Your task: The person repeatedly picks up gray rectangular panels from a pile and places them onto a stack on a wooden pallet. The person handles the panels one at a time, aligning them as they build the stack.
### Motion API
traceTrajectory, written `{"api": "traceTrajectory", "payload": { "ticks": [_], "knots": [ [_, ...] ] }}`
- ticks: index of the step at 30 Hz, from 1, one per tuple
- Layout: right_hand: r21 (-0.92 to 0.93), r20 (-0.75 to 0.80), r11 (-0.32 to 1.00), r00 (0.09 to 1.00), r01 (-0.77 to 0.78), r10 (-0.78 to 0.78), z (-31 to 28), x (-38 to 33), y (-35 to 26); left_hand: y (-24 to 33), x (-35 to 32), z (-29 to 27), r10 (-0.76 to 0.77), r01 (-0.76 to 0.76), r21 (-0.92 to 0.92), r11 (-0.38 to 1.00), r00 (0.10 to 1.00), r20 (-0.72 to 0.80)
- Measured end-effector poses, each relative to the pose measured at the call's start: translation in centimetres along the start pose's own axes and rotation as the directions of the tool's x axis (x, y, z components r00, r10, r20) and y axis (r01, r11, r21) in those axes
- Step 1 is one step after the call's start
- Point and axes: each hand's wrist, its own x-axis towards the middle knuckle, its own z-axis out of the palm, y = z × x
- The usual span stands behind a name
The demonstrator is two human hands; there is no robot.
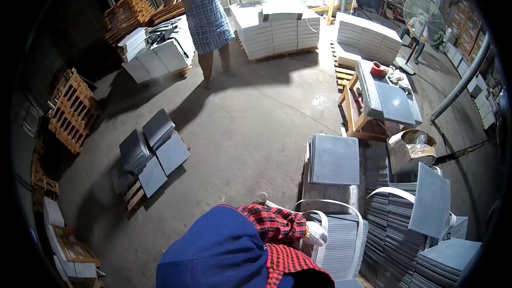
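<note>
Concrete floor spreads through a dim warehouse, with grey slab stacks on pallets at its left and white packed stacks at the far end beside a standing person. At the lower edge, a white-gloved hand in a red plaid sleeve rests on the strapped bundle of grey tiles, fingers curled over its edge; which hand it is, and any grip, I cannot tell.

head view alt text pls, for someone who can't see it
A white-gloved hand on a red plaid sleeve rests on a strapped stack of grey tiles in a dim warehouse; which hand cannot be told. More tile stacks sit on pallets across the concrete floor, and a person in a checked apron stands farther back.
</note>
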Motion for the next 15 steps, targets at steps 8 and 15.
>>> {"api": "traceTrajectory", "payload": {
  "ticks": [8, 15],
  "knots": [
    [-0.138, 0.014, 0.990, 1.000, -0.009, 0.011, -0.4, 0.9, -0.5, -1.9, -2.0, -2.1, 0.013, -0.013, 0.012, 1.000, 1.000, 0.001],
    [-0.971, -0.205, 0.167, 0.953, -0.170, -0.221, -0.4, -1.4, 3.9, -1.4, -4.5, -4.7, 0.010, -0.007, 0.043, 0.999, 0.998, -0.069]
  ]
}}
